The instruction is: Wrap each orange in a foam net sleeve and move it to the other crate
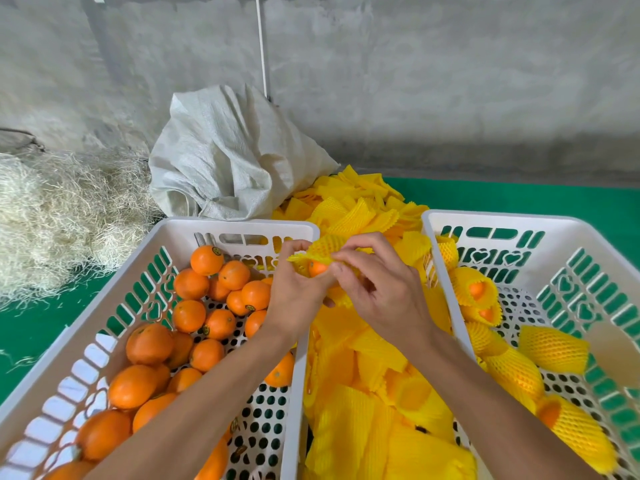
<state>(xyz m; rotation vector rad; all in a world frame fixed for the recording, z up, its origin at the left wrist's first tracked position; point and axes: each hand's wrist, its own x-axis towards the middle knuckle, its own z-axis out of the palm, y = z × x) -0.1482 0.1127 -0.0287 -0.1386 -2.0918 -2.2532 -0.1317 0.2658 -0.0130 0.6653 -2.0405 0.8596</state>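
My left hand (296,292) and my right hand (381,289) meet above the gap between the two crates. Together they hold one orange (317,267) half covered by a yellow foam net sleeve (323,250); my fingers pinch the sleeve's edges around it. The left white crate (242,225) holds several bare oranges (188,315). The right white crate (498,218) holds several oranges wrapped in yellow sleeves (552,348). A pile of loose yellow sleeves (360,375) fills the space between the crates and runs back behind them.
A crumpled white woven sack (235,157) lies behind the left crate. Pale straw-like fibre (62,209) is heaped at the far left. The crates stand on a green surface (519,195) against a grey wall.
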